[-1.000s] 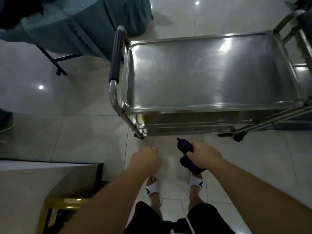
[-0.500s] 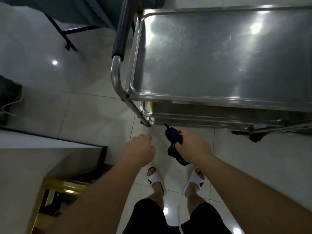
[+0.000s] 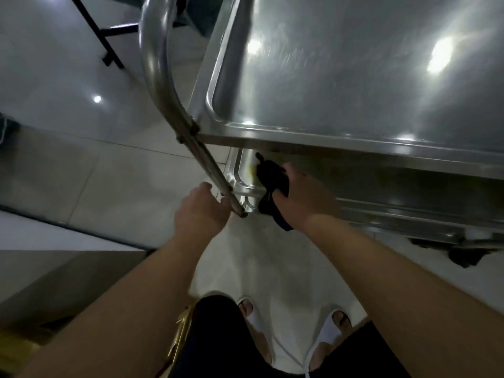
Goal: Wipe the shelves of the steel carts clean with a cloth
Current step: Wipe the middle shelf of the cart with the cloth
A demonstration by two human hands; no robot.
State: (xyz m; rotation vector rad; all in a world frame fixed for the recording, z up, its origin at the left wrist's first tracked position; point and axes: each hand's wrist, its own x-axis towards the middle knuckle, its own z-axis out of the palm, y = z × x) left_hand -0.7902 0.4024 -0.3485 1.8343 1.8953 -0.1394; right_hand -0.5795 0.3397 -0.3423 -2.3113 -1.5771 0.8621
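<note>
The right hand (image 3: pixel 302 197) clutches the dark cloth (image 3: pixel 271 181) at the cart's lower shelf (image 3: pixel 245 170); the left hand (image 3: pixel 201 211) curls loosely beside the cart's leg (image 3: pixel 210 165), grasping nothing.

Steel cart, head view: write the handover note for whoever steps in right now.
Right hand: grips the dark cloth, reaching in at the near left corner of a lower shelf, under the top shelf.
Left hand: fingers curled at the lower end of the cart's frame tube; whether it grips the tube cannot be told.
Done: nothing can be confirmed; the top shelf shows faint smears.
Left: wipe the lower shelves, check the top one, then go on to the other carts.
</note>
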